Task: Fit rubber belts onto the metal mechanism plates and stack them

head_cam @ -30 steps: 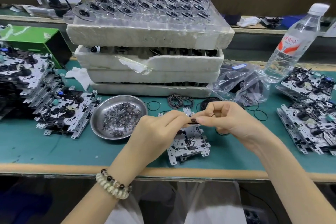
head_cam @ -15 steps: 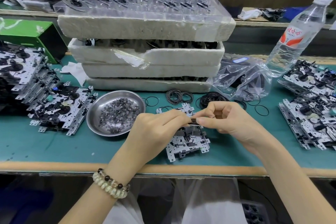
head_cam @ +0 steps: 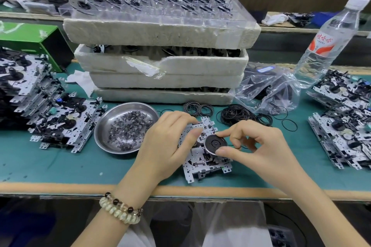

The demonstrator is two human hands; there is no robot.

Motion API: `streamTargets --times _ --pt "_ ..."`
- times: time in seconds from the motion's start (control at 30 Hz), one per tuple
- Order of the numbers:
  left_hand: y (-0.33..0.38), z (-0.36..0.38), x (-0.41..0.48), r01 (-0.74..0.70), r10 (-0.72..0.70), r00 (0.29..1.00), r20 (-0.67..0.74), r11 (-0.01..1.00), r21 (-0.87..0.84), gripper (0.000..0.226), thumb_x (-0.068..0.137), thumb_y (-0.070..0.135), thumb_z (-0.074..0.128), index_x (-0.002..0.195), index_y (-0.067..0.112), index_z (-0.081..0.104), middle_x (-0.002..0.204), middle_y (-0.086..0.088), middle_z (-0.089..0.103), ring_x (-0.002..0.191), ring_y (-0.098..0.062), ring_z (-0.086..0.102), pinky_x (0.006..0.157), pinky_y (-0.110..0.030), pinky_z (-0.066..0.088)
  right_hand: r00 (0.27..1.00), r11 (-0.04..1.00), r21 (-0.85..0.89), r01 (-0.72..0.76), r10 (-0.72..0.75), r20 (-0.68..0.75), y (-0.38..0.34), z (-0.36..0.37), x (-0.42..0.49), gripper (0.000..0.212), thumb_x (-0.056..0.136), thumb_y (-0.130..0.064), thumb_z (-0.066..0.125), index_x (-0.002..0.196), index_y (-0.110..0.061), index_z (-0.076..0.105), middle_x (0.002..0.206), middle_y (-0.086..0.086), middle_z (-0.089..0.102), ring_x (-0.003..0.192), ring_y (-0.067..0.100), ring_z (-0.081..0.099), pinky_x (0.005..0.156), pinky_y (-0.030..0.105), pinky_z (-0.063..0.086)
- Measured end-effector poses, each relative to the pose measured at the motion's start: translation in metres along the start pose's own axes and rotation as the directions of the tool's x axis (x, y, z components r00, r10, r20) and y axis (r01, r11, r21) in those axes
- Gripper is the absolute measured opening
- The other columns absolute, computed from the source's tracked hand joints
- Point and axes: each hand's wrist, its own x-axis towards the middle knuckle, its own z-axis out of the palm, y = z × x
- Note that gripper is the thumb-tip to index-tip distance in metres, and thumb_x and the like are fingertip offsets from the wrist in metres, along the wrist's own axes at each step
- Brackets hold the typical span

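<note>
A metal mechanism plate [head_cam: 197, 164] lies flat on the green mat near the front edge. A round black-and-silver flywheel [head_cam: 215, 144] sits on top of it. My right hand [head_cam: 255, 146] pinches the flywheel's rim between thumb and forefinger, and a thin black rubber belt [head_cam: 244, 147] shows under its fingers. My left hand [head_cam: 166, 142] grips the plate's left side, its thumb tip beside the flywheel. Loose rubber belts [head_cam: 239, 116] lie in a heap just behind the plate. Stacked plates stand at the left [head_cam: 62, 122] and at the right [head_cam: 341, 136].
A steel bowl [head_cam: 100, 128] of small washers sits left of the plate. Stacked foam trays [head_cam: 160, 78] with a clear tray of spindled parts fill the back. A plastic bag [head_cam: 267, 90], a water bottle [head_cam: 329, 42] and a green box [head_cam: 30, 38] stand around.
Both hands have come down from holding a small dark part in the air to the plate. The flywheel now shows flat on the plate under my right fingers.
</note>
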Motion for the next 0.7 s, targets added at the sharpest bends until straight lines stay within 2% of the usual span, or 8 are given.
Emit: streamTargets --times 0.17,0.27,0.33,0.4,0.47,0.53,0.6,0.7 --pt "-0.001 0.002 0.001 -0.002 0.001 0.997 -0.075 1.000 -0.011 0.052 0.105 0.041 0.032 0.095 0.007 0.069 0.094 0.001 0.065 0.091 -0.021 0.060 0.078 -0.037 0.046 0.997 0.993 -0.095 0.071 -0.069 0.023 0.007 0.009 -0.008 0.038 0.073 -0.042 0.077 0.063 -0.023 0.046 0.071 -0.012 0.061 0.095 0.005 0.066 0.068 0.025 0.042" --pt "0.000 0.000 0.000 -0.085 0.084 0.980 -0.179 0.996 0.003 0.057 0.107 0.044 0.032 0.079 0.007 0.067 0.078 0.000 0.061 0.072 -0.020 0.057 0.063 -0.036 0.045 0.996 0.987 -0.150 0.050 -0.061 -0.068 0.014 0.011 -0.011 0.039 0.072 -0.042 0.077 0.063 -0.021 0.046 0.074 -0.015 0.064 0.093 0.002 0.063 0.071 0.018 0.040" --pt "0.001 -0.001 -0.002 -0.147 0.108 0.976 -0.190 0.968 -0.205 0.053 0.104 0.042 0.042 0.072 0.008 0.065 0.070 0.001 0.058 0.058 -0.016 0.053 0.053 -0.031 0.041 0.987 0.976 -0.219 -0.008 -0.027 -0.157 0.018 0.011 -0.008 0.038 0.072 -0.040 0.078 0.063 -0.020 0.047 0.076 -0.015 0.066 0.090 -0.001 0.059 0.071 0.013 0.037" --pt "0.002 -0.001 -0.005 -0.080 0.024 0.994 -0.103 0.811 -0.580 0.043 0.099 0.036 0.048 0.071 0.009 0.067 0.066 -0.002 0.060 0.047 -0.014 0.052 0.045 -0.028 0.039 0.972 0.968 -0.239 -0.072 0.014 -0.233 0.022 0.015 -0.004 0.038 0.071 -0.036 0.081 0.063 -0.020 0.048 0.074 -0.015 0.065 0.092 0.003 0.061 0.070 0.016 0.039" --pt "0.002 -0.001 -0.007 -0.001 -0.054 0.997 -0.053 0.696 -0.718 0.040 0.096 0.032 0.044 0.071 0.010 0.067 0.060 -0.004 0.060 0.040 -0.018 0.052 0.045 -0.022 0.038 0.962 0.967 -0.235 -0.099 0.032 -0.273 0.024 0.020 0.001 0.039 0.072 -0.032 0.082 0.062 -0.020 0.047 0.070 -0.015 0.061 0.095 0.003 0.063 0.072 0.019 0.042" --pt "-0.001 -0.001 -0.007 -0.049 -0.049 0.987 -0.153 0.813 -0.581 0.041 0.096 0.029 0.044 0.069 0.010 0.068 0.062 -0.001 0.061 0.051 -0.019 0.055 0.051 -0.025 0.042 0.957 0.971 -0.218 -0.097 0.032 -0.288 0.025 0.026 0.005 0.040 0.072 -0.030 0.083 0.062 -0.020 0.046 0.067 -0.016 0.057 0.097 0.001 0.064 0.072 0.017 0.041" --pt "-0.002 0.001 -0.005 -0.142 0.082 0.974 -0.213 0.948 -0.285 0.037 0.097 0.028 0.047 0.077 0.009 0.072 0.076 0.002 0.065 0.075 -0.020 0.058 0.069 -0.033 0.046 0.953 0.973 -0.210 -0.098 0.030 -0.302 0.025 0.031 0.007 0.040 0.072 -0.029 0.083 0.063 -0.020 0.046 0.067 -0.014 0.056 0.096 0.001 0.065 0.070 0.016 0.042" --pt "0.002 0.006 0.001 -0.138 0.138 0.990 -0.009 0.986 -0.096 0.043 0.100 0.037 0.041 0.115 0.011 0.073 0.120 0.005 0.066 0.116 -0.023 0.050 0.103 -0.035 0.037 0.943 0.966 -0.235 -0.111 0.027 -0.333 0.023 0.034 0.006 0.036 0.073 -0.034 0.079 0.063 -0.019 0.048 0.067 -0.014 0.058 0.095 0.006 0.065 0.071 0.021 0.044"
